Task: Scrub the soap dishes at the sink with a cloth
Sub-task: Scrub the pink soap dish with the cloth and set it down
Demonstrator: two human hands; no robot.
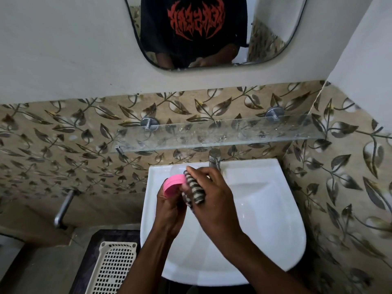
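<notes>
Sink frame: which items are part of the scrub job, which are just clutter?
In use: pink soap dish in left hand; striped cloth in right hand; sink; tap.

Lying about: glass shelf; mirror; cream basket; wall bar.

One pink soap dish [172, 185]; one striped cloth [195, 190]; two hands, the left hand [169, 211] and the right hand [214, 200]; one white sink [265, 209]; one tap [214, 159]; one glass shelf [212, 132] on two round metal mounts; one mirror [212, 30]; one perforated cream basket [114, 268]; one metal wall handle [63, 209].
</notes>
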